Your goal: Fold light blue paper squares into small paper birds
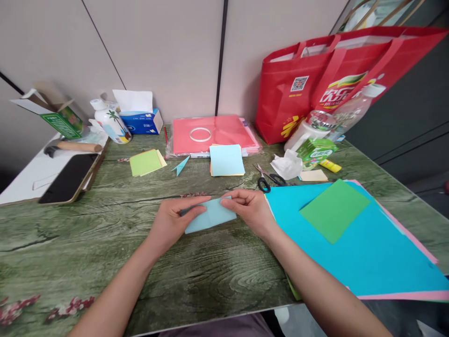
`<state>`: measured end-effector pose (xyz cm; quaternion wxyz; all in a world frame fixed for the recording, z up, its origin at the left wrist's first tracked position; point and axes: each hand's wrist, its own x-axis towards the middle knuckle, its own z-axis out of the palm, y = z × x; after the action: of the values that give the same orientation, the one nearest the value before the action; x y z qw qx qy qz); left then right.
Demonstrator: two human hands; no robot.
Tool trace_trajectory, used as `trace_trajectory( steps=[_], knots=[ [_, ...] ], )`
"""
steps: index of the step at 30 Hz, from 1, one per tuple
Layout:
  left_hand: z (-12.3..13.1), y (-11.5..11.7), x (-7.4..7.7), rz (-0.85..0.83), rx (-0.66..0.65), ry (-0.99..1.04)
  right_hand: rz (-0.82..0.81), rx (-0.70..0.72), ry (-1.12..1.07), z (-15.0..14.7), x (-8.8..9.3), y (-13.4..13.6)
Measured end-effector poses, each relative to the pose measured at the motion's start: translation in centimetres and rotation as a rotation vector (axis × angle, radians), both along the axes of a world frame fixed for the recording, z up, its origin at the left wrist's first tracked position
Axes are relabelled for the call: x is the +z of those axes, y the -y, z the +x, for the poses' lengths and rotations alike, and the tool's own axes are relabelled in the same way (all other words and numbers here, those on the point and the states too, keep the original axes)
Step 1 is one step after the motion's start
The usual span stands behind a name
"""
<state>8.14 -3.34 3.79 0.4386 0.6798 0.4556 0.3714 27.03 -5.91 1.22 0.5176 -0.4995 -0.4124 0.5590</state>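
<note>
A folded light-blue sheet of paper [211, 215] is held between both hands, a little above the table near its middle. At its left end, my left hand [175, 215] is closed, thumb on the near face and fingers behind. My right hand [249, 208] pinches the upper right corner between thumb and fingers. A faint crease runs across the paper's middle. Beyond the hands lie a small folded blue paper piece [181, 166] and a stack of square paper with a light-blue sheet on top [227, 160]. Black-handled scissors [268, 179] lie just past my right hand.
Large blue paper [322, 262] with a green sheet [335, 210] covers the right side. Behind stand a red bag [287, 103], a plastic bottle [358, 110] and a tissue box [142, 122]. Green paper slips [145, 162], a phone [70, 178] and a hammer [75, 146] lie left.
</note>
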Motion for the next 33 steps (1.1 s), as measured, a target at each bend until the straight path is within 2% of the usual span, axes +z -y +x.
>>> trace_trajectory(
  steps=[4,12,21,28,33],
  knots=[
    [-0.06,-0.01,-0.04,0.019,-0.019,-0.048,0.002,0.013,0.001,0.06,-0.32,-0.14],
    [-0.43,-0.3,-0.29,0.077,0.072,-0.084,-0.065,0.167,-0.067,0.2,-0.18,-0.18],
    [-0.08,0.04,-0.34,0.264,0.074,-0.065,-0.06,0.113,-0.103,0.09,-0.43,-0.2],
    [0.01,0.06,-0.55,0.357,0.039,-0.075,-0.1,0.169,-0.075,-0.38,-0.32,-0.09],
    [0.03,0.22,-0.59,0.389,0.067,-0.107,-0.108,0.103,-0.084,-0.51,-0.26,-0.01]
  ],
)
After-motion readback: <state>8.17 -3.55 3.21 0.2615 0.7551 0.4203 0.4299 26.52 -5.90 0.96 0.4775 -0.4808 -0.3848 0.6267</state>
